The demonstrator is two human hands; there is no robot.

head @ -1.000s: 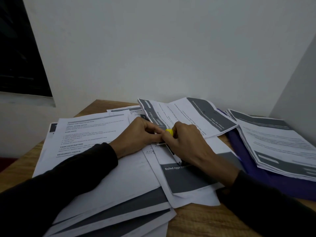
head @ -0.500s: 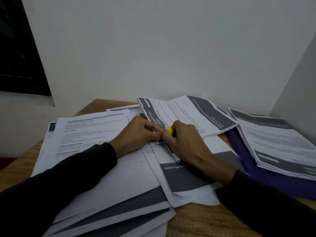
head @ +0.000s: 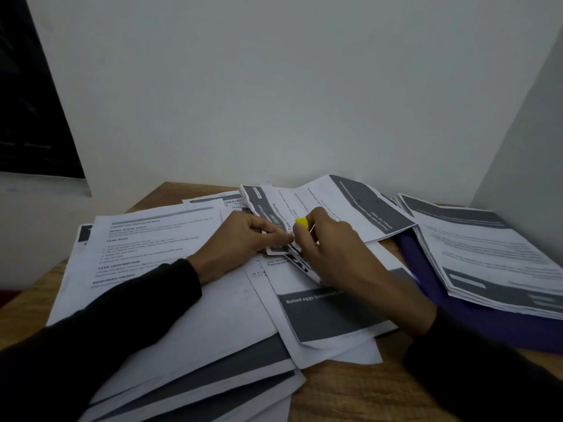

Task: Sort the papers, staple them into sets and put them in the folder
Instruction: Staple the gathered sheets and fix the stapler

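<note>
Both hands meet at the middle of a wooden tabletop [head: 350, 394] strewn with printed sheets. The left hand [head: 243, 239] pinches the near corner of a set of papers [head: 332, 205], thumb and fingers closed on the edge; the rest of that set fans away toward the wall, partly lifted off the sheets below. The right hand [head: 335, 254] is curled round a small stapler [head: 301, 222], of which only the yellow end and a dark patterned body show, set against the same corner; the stapler's mouth is hidden by the fingers. Loose sheets [head: 170, 300] lie overlapped beneath both forearms, one headed with a grey band reading "Boiled eggs". To the right, a purple folder [head: 432, 287] lies flat with another stack of papers [head: 487, 254] resting on top of it. Both sleeves are dark.
</note>
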